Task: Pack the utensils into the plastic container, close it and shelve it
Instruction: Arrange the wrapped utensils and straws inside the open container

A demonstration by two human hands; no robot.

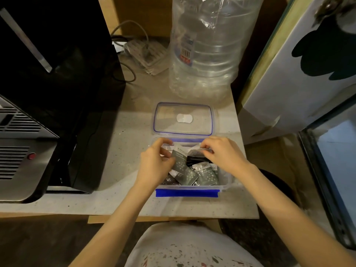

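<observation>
A clear plastic container (187,192) with blue clips stands open on the counter in front of me. Its lid (184,118) lies flat just behind it, with a white label in the middle. Inside the container lie several grey sachets (207,175) and a black wrapped bundle of utensils (195,160). My left hand (156,163) pinches a grey sachet at the container's left side. My right hand (221,154) grips the clear wrapper of the black bundle at the container's right. Both hands hover over the container's far half.
A large clear water bottle (204,49) stands behind the lid. A black appliance (57,74) and a silver machine (21,160) fill the left. A white power strip with cables (144,53) lies at the back. A white cabinet (300,74) stands on the right.
</observation>
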